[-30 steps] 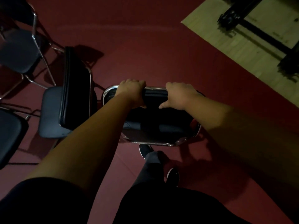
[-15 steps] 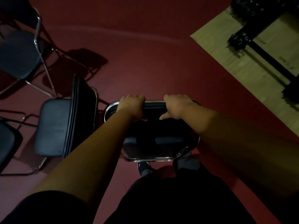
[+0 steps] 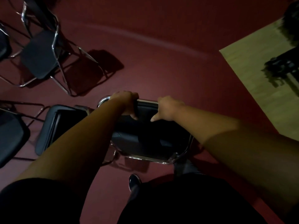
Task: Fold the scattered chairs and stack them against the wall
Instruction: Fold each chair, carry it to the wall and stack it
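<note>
Red carpet floor (image 3: 161,62): open stretch beyond held chair and right, up to edge of pale wooden floor panel (image 3: 258,65). Left side crowded: black-seated neighbour chair (image 3: 48,126) just beside, unfolded chrome-legged chair (image 3: 38,59) far left.
Black padded chrome-framed folding chair (image 3: 145,139): centre, near legs.
Left hand (image 3: 127,102), right hand (image 3: 166,107): fingers curled over chrome top rail (image 3: 147,101), thumbs pointing down.

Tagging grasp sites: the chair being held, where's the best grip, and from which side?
The chrome top rail of the chair, from above. It is the highest bare tube, running crosswise, slim enough to wrap fingers over. Here the left hand and right hand grip it apart, either side of centre, which should keep it level.
</note>
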Tool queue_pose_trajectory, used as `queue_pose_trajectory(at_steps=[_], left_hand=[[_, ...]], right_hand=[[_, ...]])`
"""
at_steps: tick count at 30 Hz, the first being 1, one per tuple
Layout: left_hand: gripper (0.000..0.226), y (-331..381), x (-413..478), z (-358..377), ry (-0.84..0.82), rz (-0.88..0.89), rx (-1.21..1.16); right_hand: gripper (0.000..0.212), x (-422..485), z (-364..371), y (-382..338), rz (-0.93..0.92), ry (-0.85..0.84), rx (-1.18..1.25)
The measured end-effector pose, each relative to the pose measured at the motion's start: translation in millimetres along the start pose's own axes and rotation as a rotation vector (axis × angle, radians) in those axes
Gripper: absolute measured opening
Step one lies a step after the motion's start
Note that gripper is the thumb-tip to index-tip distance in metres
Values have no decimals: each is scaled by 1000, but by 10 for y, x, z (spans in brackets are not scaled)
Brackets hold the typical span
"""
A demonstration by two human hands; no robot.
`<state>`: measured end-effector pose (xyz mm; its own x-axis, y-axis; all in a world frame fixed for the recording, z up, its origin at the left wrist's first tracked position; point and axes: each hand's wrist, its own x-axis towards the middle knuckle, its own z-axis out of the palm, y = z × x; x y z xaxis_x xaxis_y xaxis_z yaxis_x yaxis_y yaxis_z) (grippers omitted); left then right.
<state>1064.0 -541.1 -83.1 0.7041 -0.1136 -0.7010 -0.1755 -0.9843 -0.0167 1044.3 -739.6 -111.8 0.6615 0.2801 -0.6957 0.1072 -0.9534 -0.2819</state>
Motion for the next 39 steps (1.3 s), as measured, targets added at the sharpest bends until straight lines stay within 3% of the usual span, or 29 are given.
queue_pose_trajectory(at_steps=[8, 14, 18, 29, 39], left_hand=[[81, 539, 591, -1287, 193, 21, 19], [84, 647, 1054, -1675, 351, 8, -2], [82, 531, 1391, -1790, 368, 11, -14], [74, -350, 2297, -2193, 349, -1, -131], [73, -906, 2859, -2520, 221, -163, -234]], right_hand=[[83, 270, -1362, 760, -26, 188, -64], [86, 560, -1932, 1034, -15, 340, -190], [83, 864, -2064, 1098, -39, 387, -216], [86, 2060, -2940, 644, -66, 229, -322], [87, 3045, -3572, 246, -180, 85, -375]])
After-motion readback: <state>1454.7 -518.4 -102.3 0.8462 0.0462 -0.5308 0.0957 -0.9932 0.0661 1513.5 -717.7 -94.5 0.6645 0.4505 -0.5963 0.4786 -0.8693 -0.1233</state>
